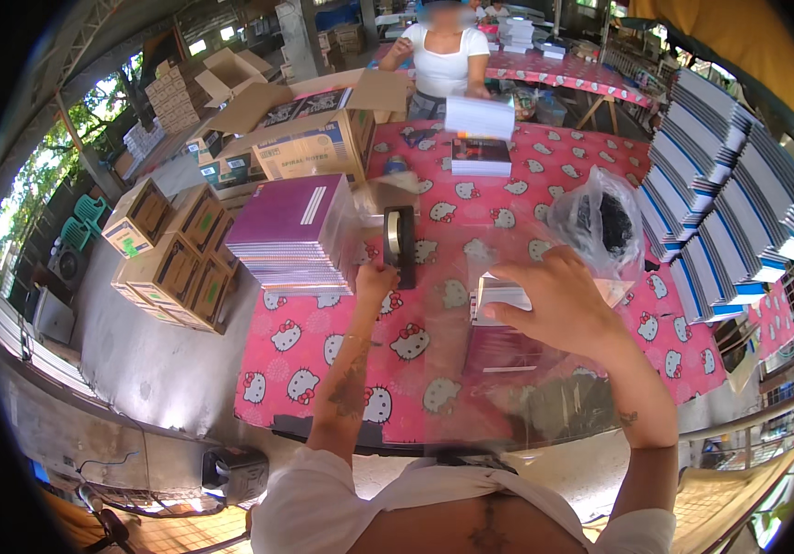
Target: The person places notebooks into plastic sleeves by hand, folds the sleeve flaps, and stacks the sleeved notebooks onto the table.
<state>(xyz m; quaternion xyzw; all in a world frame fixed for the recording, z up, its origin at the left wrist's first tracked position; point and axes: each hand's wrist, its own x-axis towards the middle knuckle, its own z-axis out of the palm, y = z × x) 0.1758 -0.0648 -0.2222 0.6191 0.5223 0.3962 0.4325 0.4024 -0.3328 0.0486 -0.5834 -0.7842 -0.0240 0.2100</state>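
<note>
My left hand (375, 280) is closed, fingertips together, between a tall stack of purple spiral notebooks (290, 231) and a black tape dispenser (400, 268) with a roll of tape on it. Whatever it pinches is too small to make out. My right hand (563, 300) reaches over a smaller bundle of purple notebooks (505, 353) in front of me, its thumb and fingers apart. Clear plastic film (452, 397) lies around that bundle and spreads toward the table's near edge. The hand hides part of the bundle's top.
High stacks of blue-edged notebooks (739, 185) line the right side. Beside them sits a clear bag with black contents (605, 222). An open carton (314, 148) stands at the back left, smaller boxes (175, 258) beyond the table. Across the pink table (406, 342), a person (448, 60) handles books.
</note>
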